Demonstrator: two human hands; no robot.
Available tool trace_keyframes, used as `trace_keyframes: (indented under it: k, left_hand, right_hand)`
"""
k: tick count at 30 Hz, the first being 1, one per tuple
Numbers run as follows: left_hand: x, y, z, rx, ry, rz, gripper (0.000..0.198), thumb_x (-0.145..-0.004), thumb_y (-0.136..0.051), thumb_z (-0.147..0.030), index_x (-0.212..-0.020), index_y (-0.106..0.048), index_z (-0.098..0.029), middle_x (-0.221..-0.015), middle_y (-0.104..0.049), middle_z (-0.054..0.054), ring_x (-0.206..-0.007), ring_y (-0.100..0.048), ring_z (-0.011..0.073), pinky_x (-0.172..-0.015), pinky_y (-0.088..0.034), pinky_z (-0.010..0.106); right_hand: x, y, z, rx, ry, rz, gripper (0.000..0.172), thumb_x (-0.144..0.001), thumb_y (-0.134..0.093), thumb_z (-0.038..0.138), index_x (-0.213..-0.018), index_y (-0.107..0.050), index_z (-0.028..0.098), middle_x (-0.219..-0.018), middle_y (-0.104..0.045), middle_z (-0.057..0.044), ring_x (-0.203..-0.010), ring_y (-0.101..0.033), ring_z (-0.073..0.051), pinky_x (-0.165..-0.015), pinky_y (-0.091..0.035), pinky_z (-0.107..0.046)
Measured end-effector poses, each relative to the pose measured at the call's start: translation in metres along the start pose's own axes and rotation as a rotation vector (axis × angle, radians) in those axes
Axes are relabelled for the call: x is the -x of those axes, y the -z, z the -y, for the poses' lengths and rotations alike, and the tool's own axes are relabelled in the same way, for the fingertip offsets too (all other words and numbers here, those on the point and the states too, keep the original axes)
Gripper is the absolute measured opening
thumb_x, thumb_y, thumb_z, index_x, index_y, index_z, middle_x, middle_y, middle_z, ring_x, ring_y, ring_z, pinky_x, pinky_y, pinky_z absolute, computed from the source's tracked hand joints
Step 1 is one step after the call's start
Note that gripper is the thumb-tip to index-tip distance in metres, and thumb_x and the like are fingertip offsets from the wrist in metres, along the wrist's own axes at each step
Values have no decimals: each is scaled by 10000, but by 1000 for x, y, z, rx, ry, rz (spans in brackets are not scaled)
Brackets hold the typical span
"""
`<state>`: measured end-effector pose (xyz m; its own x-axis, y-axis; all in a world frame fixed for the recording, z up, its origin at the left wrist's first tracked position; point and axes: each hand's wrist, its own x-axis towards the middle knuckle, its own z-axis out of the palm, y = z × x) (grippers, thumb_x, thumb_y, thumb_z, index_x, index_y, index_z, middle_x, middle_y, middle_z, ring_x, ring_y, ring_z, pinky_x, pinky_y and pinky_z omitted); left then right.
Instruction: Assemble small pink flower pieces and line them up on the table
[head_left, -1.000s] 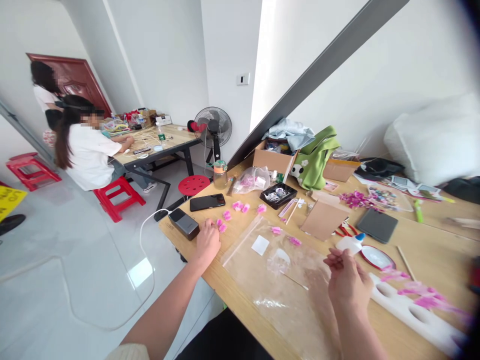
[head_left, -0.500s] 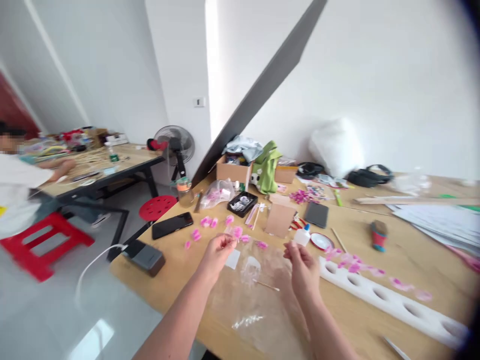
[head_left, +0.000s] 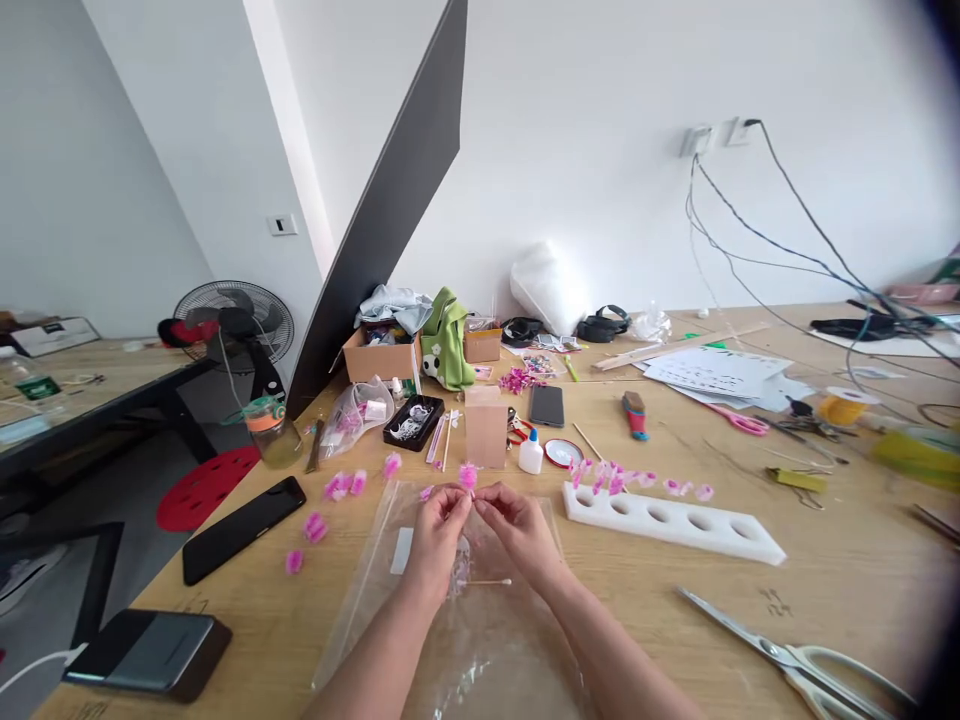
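My left hand [head_left: 437,535] pinches a small fluffy pink flower [head_left: 468,476] from below, holding it upright over a clear plastic sheet [head_left: 480,670]. My right hand [head_left: 523,530] is closed in a pinch against the left fingertips, just under the flower; whatever lies between its fingers is hidden. Beneath the hands, a cotton swab [head_left: 489,582] and a white paper piece [head_left: 402,551] rest on the sheet. Several pink fluffy pieces [head_left: 339,487] lie to the left. Pink petal pieces [head_left: 615,478] line the back edge of a white foam strip [head_left: 658,517] on the right.
Scissors [head_left: 780,652] lie at the right front. A phone [head_left: 244,530] and a power bank [head_left: 150,652] sit at the left. Behind stand a glue bottle [head_left: 530,455], a cardboard piece [head_left: 486,432], a black tray [head_left: 413,422] and a jar [head_left: 274,440]. Cables [head_left: 795,260] hang at the right.
My hands were apart and have come together at the pink flower, the right hand moving left to meet the left. The view has turned right, bringing the scissors and cables into sight.
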<state>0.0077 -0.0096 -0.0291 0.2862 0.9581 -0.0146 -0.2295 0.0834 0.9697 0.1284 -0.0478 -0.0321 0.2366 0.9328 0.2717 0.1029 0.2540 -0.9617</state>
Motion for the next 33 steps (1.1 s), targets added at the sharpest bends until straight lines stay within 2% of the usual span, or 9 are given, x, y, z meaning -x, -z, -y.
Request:
trace_keyframes:
  k: [3,7,17,25,33]
  left_hand:
    - [0,1,-2,62,-32,14,356,-630,-736,-471,-648,-575,-154,-596,-457,-41,-509,-334,64,-492,-280,209]
    - [-1,1,-5,133,-5,26,330,-623,-756,-429,-640,-578,-151,-614,-482,-31,-545,-378,70,-526,-311,205]
    - [0,3,-7,266,89,107,231,-624,-773,-316,-714,-643,-148,-675,-576,-8,-594,-466,72,-566,-340,205]
    - [-2,6,-6,254,89,92,244,-581,-802,-258,-743,-653,-153,-740,-641,14,-632,-542,92,-582,-366,212]
    - [-3,7,-9,239,61,36,248,-591,-806,-293,-673,-643,-124,-651,-624,12,-565,-503,75,-529,-339,197]
  right_hand:
    - [2,-3,3,-51,-18,81,351,-782,-621,496,-833,-688,155,-771,-677,-52,-724,-602,-185,-689,-460,-285]
    - [4,-6,8,-35,2,182,337,-821,-582,464,-748,-671,148,-687,-647,-26,-648,-568,-151,-623,-428,-247]
    - [6,-7,11,16,5,127,278,-824,-564,379,-684,-637,150,-666,-642,-28,-630,-549,-147,-605,-423,-244]
    - [7,-8,9,124,57,100,243,-840,-551,332,-697,-641,157,-686,-636,-25,-642,-547,-151,-631,-412,-253]
    - [10,-10,7,213,66,89,210,-833,-537,275,-694,-639,156,-679,-610,-21,-644,-515,-142,-626,-388,-246]
